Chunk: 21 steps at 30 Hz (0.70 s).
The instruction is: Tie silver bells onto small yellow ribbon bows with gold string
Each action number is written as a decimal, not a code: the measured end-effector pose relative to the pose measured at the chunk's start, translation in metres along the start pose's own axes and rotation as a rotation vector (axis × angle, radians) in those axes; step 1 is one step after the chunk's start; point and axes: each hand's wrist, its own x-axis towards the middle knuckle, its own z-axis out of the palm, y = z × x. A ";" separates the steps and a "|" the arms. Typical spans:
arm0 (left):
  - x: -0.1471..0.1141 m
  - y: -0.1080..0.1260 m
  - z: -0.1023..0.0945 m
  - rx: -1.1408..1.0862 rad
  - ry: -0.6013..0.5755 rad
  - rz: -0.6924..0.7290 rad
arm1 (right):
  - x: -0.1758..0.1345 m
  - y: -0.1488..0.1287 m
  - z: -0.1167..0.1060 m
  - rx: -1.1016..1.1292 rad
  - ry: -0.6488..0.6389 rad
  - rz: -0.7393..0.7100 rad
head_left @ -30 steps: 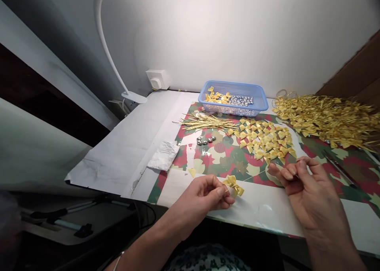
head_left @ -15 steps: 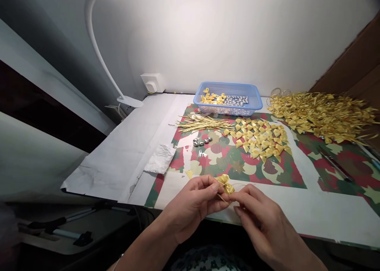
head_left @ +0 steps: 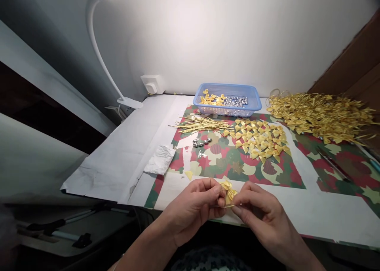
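Observation:
Between my two hands, at the front edge of the table, is a yellow ribbon bow (head_left: 228, 190) with a thin gold cord at it. My left hand (head_left: 197, 201) pinches the bow's left side between thumb and forefinger. At the bow's lower right, my right hand (head_left: 263, 209) has thumb and forefinger closed on what looks like the cord; the fingers hide most of it. Beyond my hands, rows of yellow bows (head_left: 261, 138) lie on the patterned sheet (head_left: 219, 164). Gold cords (head_left: 204, 124) lie in a bunch left of them, with several silver bells (head_left: 202, 142) in front.
A blue basket (head_left: 257, 105) with bows and silver bells stands against the wall. To the right is a heap of finished gold bows (head_left: 323, 112), with a slim pen-like tool (head_left: 334, 164) in front. A folded white tissue (head_left: 160, 159) and a white lamp (head_left: 129, 102) are at left.
My right hand's thumb and forefinger have come together at the bow's lower right. The bow has turned slightly, and the cord end below it has shifted right to my right fingertips.

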 end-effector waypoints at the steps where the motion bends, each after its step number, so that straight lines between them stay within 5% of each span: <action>1: -0.001 0.000 0.000 0.012 0.002 -0.003 | 0.000 -0.001 -0.004 -0.048 -0.038 -0.004; 8: -0.008 0.008 -0.001 0.361 0.035 0.049 | -0.003 0.007 -0.020 -0.535 -0.087 -0.266; 11: -0.008 0.010 -0.001 0.421 0.056 0.050 | -0.002 0.009 -0.021 -0.550 -0.066 -0.295; 15: -0.009 0.009 0.000 0.330 0.043 0.023 | 0.002 0.007 -0.025 -0.109 -0.020 -0.016; 18: -0.012 0.008 -0.002 0.309 0.053 -0.013 | 0.007 0.008 -0.034 0.593 0.202 0.348; 21: -0.015 0.008 -0.004 0.318 0.065 -0.028 | 0.013 0.011 -0.047 0.926 0.422 0.441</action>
